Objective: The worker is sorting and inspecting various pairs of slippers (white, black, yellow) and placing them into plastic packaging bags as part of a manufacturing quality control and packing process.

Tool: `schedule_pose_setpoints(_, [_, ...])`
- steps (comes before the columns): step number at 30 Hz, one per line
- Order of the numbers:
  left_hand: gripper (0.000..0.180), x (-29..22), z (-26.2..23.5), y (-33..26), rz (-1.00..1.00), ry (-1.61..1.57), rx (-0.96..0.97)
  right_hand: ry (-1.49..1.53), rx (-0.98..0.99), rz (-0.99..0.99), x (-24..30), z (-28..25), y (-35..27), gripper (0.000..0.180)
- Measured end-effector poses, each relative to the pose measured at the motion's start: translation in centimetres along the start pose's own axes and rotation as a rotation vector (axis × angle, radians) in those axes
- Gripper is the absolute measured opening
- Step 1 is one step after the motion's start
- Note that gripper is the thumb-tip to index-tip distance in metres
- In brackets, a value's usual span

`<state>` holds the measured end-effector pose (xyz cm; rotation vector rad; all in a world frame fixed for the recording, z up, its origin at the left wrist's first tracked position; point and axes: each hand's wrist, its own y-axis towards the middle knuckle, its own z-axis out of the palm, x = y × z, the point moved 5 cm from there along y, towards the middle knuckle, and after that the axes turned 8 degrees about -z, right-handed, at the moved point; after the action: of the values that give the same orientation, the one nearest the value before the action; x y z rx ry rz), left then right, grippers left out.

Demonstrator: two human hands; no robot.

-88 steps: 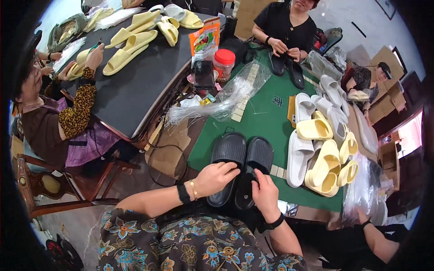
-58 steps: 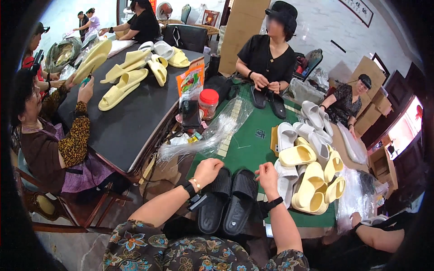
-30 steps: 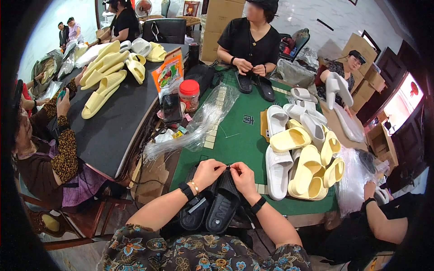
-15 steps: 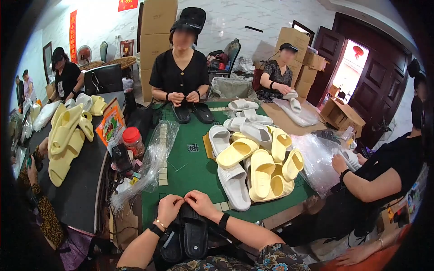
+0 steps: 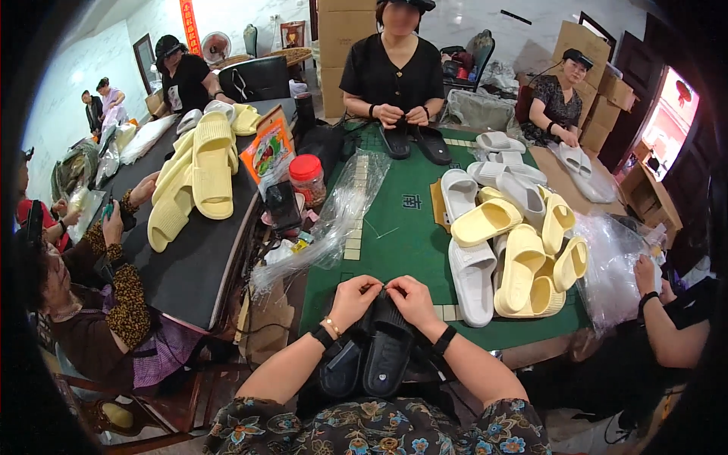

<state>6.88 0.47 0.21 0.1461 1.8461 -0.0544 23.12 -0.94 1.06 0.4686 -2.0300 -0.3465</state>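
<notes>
A pair of black slide slippers, the right one [image 5: 387, 356] and the left one [image 5: 340, 370], rests in front of me at the table's near edge, heels toward my body. Over their far ends my left hand [image 5: 353, 302] and my right hand [image 5: 412, 305] meet, fingertips nearly touching. Both are closed in a pinch; whatever lies between the fingertips is too small to make out. Right of my hands lies a heap of slippers, among them a grey slipper [image 5: 472, 282] and a yellow slipper [image 5: 523, 269].
Clear plastic bags [image 5: 334, 227] lie on the green table mat [image 5: 394, 250], left of centre. Beyond them stands a red-lidded jar [image 5: 307, 180]. Across the table a person handles black slippers [image 5: 431, 144]. More yellow slippers [image 5: 212, 167] cover a dark table at left, where others work.
The whole view has swung left, so the scene sits farther right in the picture and a seated person at left shows more. My hands stay pinched together over the black slippers.
</notes>
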Motion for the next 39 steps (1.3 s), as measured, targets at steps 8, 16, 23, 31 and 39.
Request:
schedule_pose_setpoints(8, [0.014, 0.3, 0.0, -0.3, 0.024, 0.022, -0.011, -0.022, 0.005, 0.002, 0.4, 0.1, -0.2, 0.013])
schedule_pose_setpoints(16, [0.014, 0.1, 0.3, -0.2, 0.054, 0.056, -0.016, -0.009, -0.002, 0.007, 0.2, -0.1, -0.2, 0.013])
schedule_pose_setpoints(23, [0.017, 0.4, 0.1, 0.0, 0.049, 0.099, 0.007, 0.021, 0.007, -0.005, 0.5, 0.2, 0.3, 0.011])
schedule_pose_setpoints(31, [0.023, 0.6, 0.5, 0.4, 0.067, 0.12, 0.11, 0.008, -0.023, -0.04, 0.9, -0.2, -0.1, 0.005])
schedule_pose_setpoints(39, [0.021, 0.4, 0.5, 0.3, 0.041, 0.088, 0.157, 0.011, -0.044, -0.035, 0.4, 0.1, -0.4, 0.005])
